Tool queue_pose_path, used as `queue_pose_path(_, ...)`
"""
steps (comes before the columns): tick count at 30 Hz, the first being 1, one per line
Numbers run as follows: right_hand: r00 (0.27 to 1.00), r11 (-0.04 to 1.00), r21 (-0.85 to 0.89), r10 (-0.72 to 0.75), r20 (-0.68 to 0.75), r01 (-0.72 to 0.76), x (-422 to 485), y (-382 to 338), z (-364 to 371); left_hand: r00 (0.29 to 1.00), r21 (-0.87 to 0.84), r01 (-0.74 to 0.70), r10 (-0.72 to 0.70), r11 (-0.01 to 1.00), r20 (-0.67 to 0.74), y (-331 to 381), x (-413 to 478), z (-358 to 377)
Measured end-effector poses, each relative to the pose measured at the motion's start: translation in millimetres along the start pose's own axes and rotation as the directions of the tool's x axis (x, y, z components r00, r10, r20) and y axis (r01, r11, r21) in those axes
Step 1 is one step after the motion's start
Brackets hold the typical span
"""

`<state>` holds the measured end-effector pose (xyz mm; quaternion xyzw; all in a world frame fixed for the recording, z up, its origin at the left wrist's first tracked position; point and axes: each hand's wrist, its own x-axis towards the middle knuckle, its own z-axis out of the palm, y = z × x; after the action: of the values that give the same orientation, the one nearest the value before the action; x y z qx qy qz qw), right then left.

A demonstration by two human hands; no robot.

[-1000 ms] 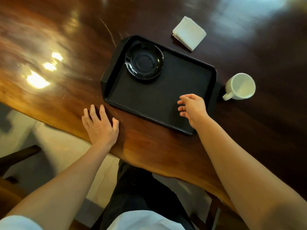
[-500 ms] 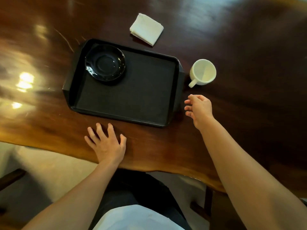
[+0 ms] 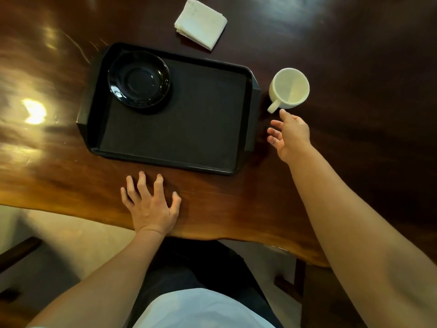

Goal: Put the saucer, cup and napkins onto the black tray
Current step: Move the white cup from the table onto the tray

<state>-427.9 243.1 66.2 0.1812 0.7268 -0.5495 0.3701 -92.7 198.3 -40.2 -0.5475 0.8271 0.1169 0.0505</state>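
Observation:
The black tray lies on the dark wooden table. A black saucer sits in its far left corner. An empty white cup stands upright on the table just right of the tray, its handle pointing toward me. My right hand hovers right below that handle, fingers apart, one fingertip almost touching it. A folded stack of white napkins rests on the table beyond the tray. My left hand lies flat on the table, fingers spread, near the tray's front edge.
The table has a wavy front edge close to my body. A dark wooden seat or bench part shows at lower left below the table, and another wooden piece at lower right.
My right hand has moved off the tray's near right corner, to the right and forward, up to the cup's handle. My left hand stays flat on the table.

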Motion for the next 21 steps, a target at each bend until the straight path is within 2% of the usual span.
queue_pose_path(9,0.988,0.961,0.231,0.149,0.042,-0.155,11,-3,20,0.998,-0.063,0.020,-0.023,0.998,-0.057,0,0,2)
queue_pose_path(17,0.986,0.939,0.301,0.155,0.068,-0.168,25,-5,27,0.998,-0.052,0.026,-0.029,0.998,-0.055,-1,0,3)
queue_pose_path(21,0.992,0.933,0.338,0.116,0.041,-0.122,31,-1,21,0.998,-0.050,0.022,-0.025,0.999,-0.060,-1,1,3)
